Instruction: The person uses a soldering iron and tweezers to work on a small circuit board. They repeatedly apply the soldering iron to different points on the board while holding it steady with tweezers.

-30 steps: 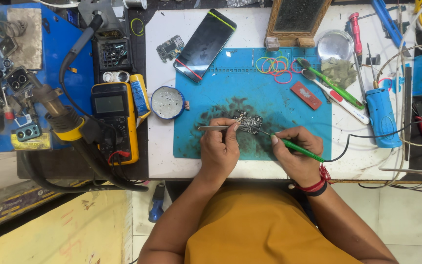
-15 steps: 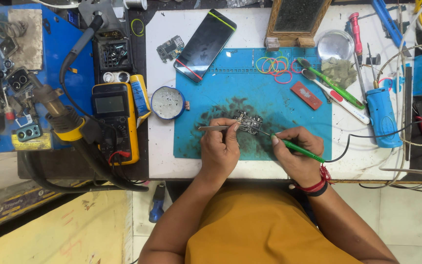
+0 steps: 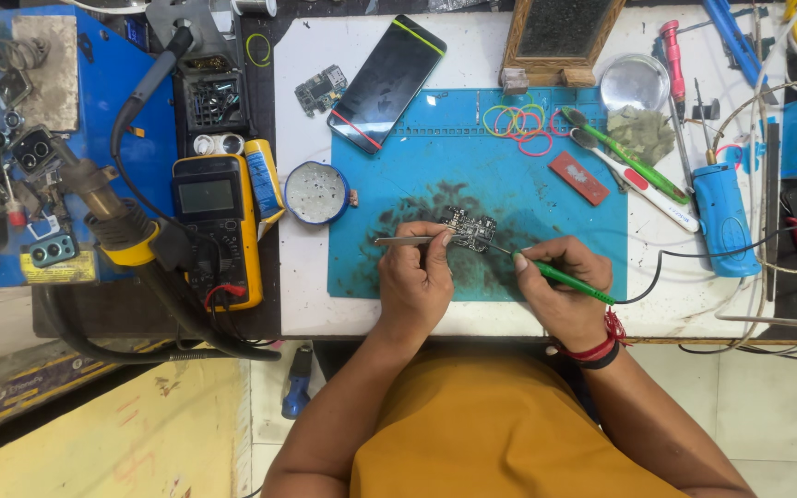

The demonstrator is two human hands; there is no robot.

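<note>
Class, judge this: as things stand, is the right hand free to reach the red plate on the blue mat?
Probably not: the right hand grips a green iron, though the mat toward the red plate lies open.

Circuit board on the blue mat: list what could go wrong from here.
1. The circuit board lies loose on the blue mat, steadied only by the tweezers in the left hand; it could slip.
2. The green-handled iron in the right hand works close to the left fingertips, so a burn seems possible.
3. Its black cable trails past the blue bottle and might snag.
</note>
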